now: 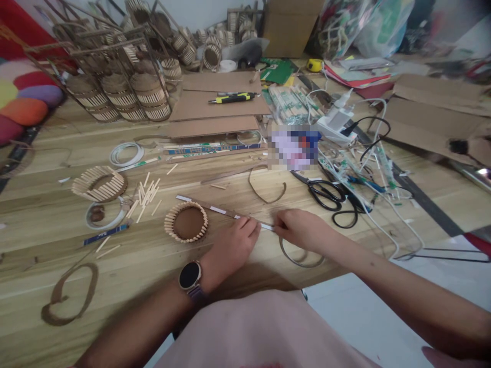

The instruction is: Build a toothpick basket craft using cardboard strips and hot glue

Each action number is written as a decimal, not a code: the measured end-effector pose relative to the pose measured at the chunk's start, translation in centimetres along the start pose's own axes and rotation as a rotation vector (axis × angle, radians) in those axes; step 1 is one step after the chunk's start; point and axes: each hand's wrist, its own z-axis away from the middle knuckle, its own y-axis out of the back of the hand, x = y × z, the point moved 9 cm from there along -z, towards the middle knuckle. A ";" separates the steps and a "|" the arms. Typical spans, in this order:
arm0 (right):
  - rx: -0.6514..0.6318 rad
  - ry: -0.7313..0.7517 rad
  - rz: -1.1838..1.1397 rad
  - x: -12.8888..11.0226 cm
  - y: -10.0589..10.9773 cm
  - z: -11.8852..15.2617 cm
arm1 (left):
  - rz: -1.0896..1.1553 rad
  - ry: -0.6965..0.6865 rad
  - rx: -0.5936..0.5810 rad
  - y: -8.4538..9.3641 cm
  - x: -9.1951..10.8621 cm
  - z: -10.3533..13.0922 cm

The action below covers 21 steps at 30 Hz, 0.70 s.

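A narrow brown strip [201, 205] with white tape pieces along it lies slantwise on the table. My left hand [236, 240], a watch on its wrist, has its fingers together and presses on the strip. Just to the right, my right hand [301, 229] is closed, pinching the strip near the white piece between my hands; its fingertips are partly hidden. Below the right hand a thin band [307, 265] curves in a loop on the table. Left of my left hand stands a small round basket [169, 223] ringed with short wooden sticks.
Another stick ring [86, 186], loose sticks [148, 197] and tape rolls [126, 154] lie at the left. Black scissors [326, 195], cables and a power strip [335, 125] are at the right. Cardboard [218, 107] with a yellow-black cutter [232, 98] and finished baskets [151, 97] are farther back.
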 end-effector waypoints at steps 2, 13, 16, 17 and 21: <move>-0.002 0.011 -0.005 0.1 -0.1 -0.1 | 0.001 -0.010 -0.016 0.0 0.1 -0.1; -0.034 0.054 -0.040 0.1 -0.3 -0.7 | -0.007 -0.002 -0.021 -0.1 0.1 -0.2; -0.037 0.062 -0.049 0.2 -0.3 -0.8 | 0.007 0.007 -0.022 -0.3 0.0 -0.1; -0.037 0.063 -0.049 0.2 -0.4 -0.9 | 0.015 0.008 -0.024 -0.4 0.0 -0.1; -0.042 0.061 -0.033 0.1 -0.5 -0.9 | 0.018 0.001 -0.025 -0.4 0.0 -0.1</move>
